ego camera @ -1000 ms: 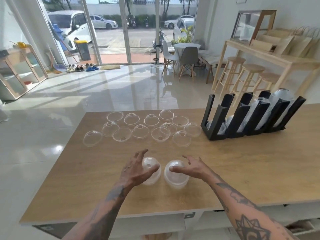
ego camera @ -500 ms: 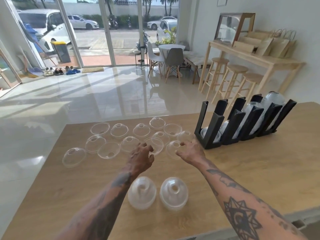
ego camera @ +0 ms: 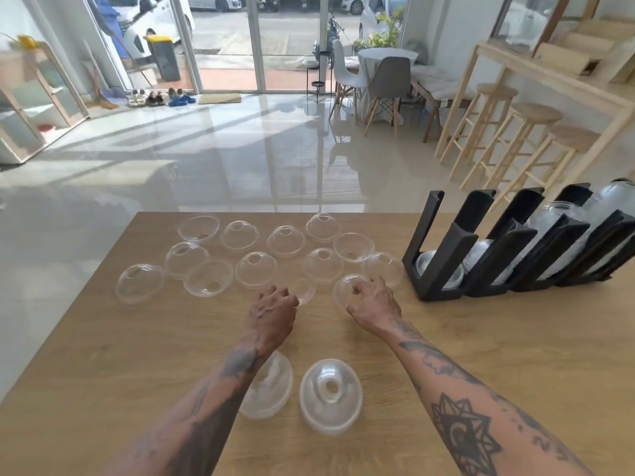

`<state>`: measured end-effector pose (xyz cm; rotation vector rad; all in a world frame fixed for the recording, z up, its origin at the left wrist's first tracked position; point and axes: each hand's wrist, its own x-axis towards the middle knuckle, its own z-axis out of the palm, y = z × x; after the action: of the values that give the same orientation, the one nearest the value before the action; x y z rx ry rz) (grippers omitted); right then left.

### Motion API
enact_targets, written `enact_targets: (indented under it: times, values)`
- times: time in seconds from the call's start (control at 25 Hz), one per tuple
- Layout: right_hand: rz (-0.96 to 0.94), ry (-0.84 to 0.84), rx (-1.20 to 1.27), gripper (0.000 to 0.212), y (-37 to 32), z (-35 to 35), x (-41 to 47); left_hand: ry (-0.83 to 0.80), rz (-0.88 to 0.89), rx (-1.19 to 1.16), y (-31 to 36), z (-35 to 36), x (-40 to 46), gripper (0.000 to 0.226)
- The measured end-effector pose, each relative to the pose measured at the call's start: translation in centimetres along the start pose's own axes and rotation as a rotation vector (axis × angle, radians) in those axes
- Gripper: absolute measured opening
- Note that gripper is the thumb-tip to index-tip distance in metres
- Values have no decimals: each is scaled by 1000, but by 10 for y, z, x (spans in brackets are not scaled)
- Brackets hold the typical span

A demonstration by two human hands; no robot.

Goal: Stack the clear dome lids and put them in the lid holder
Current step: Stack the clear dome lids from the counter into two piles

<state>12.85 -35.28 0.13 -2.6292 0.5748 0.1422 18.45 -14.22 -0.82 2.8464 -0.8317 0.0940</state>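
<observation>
Two bare hands out over a wooden table (ego camera: 103, 355), both reaching to the near edge of a spread of loose clear dome lids (ego camera: 256, 269). Left hand (ego camera: 273, 314) palm down, fingers curled together onto the rim of one lid (ego camera: 304, 288) just past the fingertips; closed on it, though hard to say through the clear plastic how firm the hold is. Right hand (ego camera: 374, 304) likewise curled, fingers pinched on the rim of another lid (ego camera: 345, 286) that sits tilted, just left of the knuckles.

Beyond both hands, the rest of the loose lids in rough rows, some dome up with the hole on top, some flipped rim up, several touching their neighbours. Farthest to the left of the left hand, a lone lid (ego camera: 141, 281) near the table edge.

Behind the hands, toward the wearer, two short stacks of nested lids: one (ego camera: 271, 386) partly hidden under the left forearm, the other (ego camera: 330, 396) between the two forearms, dome up, hole plainly visible.

To the right of the right hand and a little beyond it, the black lid holder (ego camera: 443, 255), a row of slanted slots. Nearest slot with only a few lids low at its bottom; slots farther right filled higher with clear stacks, blurred at the frame edge.

Past the table, glossy tiled floor (ego camera: 206, 159) and wooden stools (ego camera: 536, 132).
</observation>
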Motion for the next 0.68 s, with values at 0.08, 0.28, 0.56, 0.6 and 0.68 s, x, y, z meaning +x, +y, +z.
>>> enact_targets:
  times: [0.08, 0.28, 0.56, 0.6, 0.68]
  values:
    - [1, 14, 10, 37, -2, -4, -6, 41, 9, 5, 2, -6, -3, 25]
    - [10, 117, 66, 32, -17, -25, -38, 143, 46, -164, -1, -40, -16, 20]
    - [-42, 242, 151, 67, -52, -43, -116, 172, -68, -737, -20, -94, -73, 14]
    - [-41, 233, 151, 74, -56, -43, -126, 158, -156, -906, -22, -99, -80, 13]
    - [-20, 210, 148, 82, -59, -39, -145, 70, -344, -1245, -27, -102, -93, 12]
